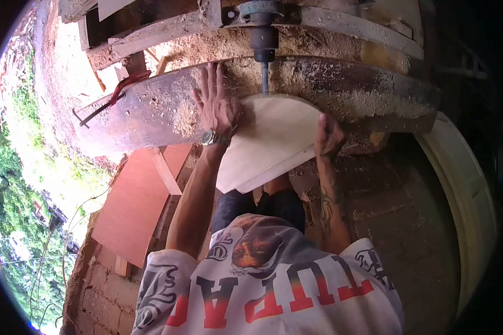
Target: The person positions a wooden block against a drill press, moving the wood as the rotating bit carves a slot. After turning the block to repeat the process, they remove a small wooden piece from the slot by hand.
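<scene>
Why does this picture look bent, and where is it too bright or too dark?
Head view: the long, grey-brown, sawdust-strewn worktop bows, likely from a wide lens; head view: glare washes out the green leafy background at left; head view: the brown brick floor falls into shade at right, while the pale, rounded wooden board is bright.

And it's bright daylight pouring in from the left, washing over green foliage (17,229) outside, while the brown, brick-patterned floor (388,192) slips into shadow toward the right, where a long pale panel (468,195) borders deep darkness at the edge!
</scene>
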`<control>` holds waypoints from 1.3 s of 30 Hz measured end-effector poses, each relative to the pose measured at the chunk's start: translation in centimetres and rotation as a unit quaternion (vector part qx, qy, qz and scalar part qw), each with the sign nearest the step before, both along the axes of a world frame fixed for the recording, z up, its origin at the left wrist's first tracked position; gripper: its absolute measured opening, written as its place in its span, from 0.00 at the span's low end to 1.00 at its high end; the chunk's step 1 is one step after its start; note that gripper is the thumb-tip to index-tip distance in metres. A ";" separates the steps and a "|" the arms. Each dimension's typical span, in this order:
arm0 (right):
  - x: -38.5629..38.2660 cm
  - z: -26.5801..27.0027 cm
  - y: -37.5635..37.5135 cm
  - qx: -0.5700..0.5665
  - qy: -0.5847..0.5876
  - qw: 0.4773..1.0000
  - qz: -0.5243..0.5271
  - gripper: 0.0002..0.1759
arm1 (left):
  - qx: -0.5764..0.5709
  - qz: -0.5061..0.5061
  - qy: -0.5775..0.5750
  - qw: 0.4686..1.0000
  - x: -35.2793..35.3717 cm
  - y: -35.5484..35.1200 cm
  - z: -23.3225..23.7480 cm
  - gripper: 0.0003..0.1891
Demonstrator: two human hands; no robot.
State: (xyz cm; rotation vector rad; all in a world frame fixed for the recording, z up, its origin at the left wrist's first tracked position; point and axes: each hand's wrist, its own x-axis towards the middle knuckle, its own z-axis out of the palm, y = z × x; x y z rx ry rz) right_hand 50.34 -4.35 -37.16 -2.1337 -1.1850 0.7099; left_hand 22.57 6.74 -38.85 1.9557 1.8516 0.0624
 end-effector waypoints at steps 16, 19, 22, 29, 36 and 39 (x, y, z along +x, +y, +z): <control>0.0 0.0 -0.3 -0.055 0.080 0.995 -0.038 0.21 | -0.013 0.018 0.014 1.000 0.6 -0.1 -0.2 0.45; 0.0 0.7 -1.5 -0.024 0.082 0.996 -0.012 0.21 | -0.008 0.002 0.010 1.000 0.2 -0.9 -0.2 0.49; 0.0 -0.6 -3.4 -0.020 0.042 0.999 -0.012 0.21 | 0.003 -0.002 -0.012 1.000 -0.1 -2.6 0.0 0.49; 0.3 -0.9 -2.9 -0.038 -0.008 0.999 -0.003 0.21 | 0.010 0.016 0.008 1.000 0.5 -1.8 0.2 0.47; -0.3 -0.1 -0.8 -0.007 -0.001 1.000 -0.017 0.21 | 0.032 0.048 0.031 0.998 0.9 -0.5 -0.3 0.46; -0.4 0.0 -0.4 -0.021 -0.004 0.999 -0.033 0.20 | 0.030 0.055 0.030 0.998 1.1 -0.3 0.1 0.44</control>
